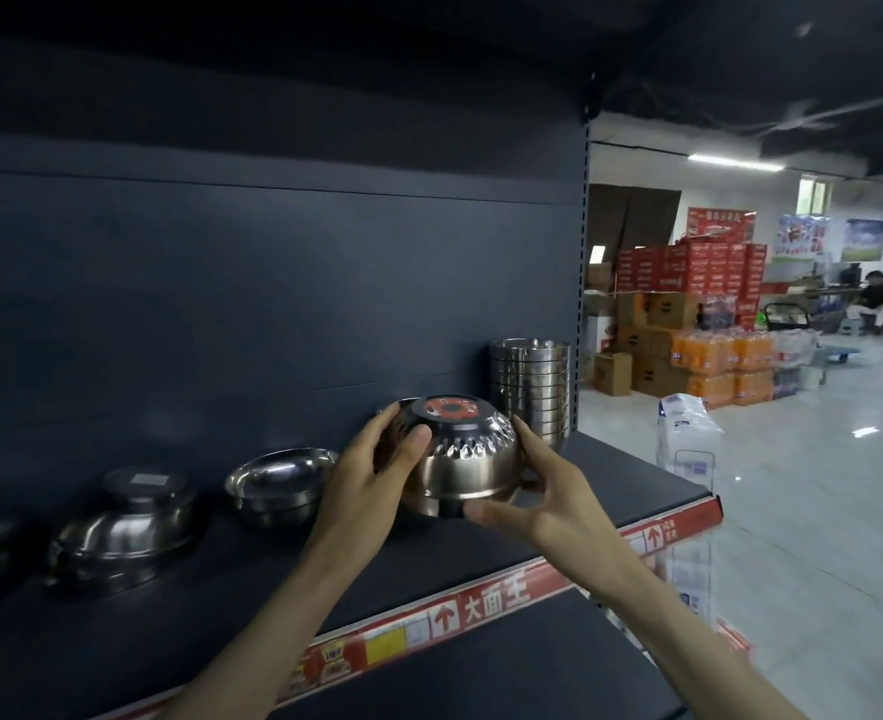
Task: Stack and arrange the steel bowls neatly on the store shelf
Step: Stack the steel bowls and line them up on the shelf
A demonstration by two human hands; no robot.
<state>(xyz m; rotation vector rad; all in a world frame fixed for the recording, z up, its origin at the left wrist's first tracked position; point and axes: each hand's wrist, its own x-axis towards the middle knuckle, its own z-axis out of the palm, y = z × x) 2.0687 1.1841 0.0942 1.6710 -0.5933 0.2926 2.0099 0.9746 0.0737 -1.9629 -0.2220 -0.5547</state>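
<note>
Dark shelf [636,475], red price strip [481,610] along front edge. Tall bowl stack [530,392] at right end, against back panel. Overturned bowl pile [127,527] far left; nested upright bowls [278,485] beside it. Upside-down bowl [460,459] held over shelf, near tall bowl stack. Left grip [371,470] and right grip [543,491] clasping its opposite sides.

The upturned bowl [462,462] is polished steel, mirror-smooth below a faceted band, with a glossy red label [449,407] on its dark base, the stacked bowls [530,387] are shiny metal, the shelf [221,589] is matt dark metal, and the floor [818,485] is glossy tile.
</note>
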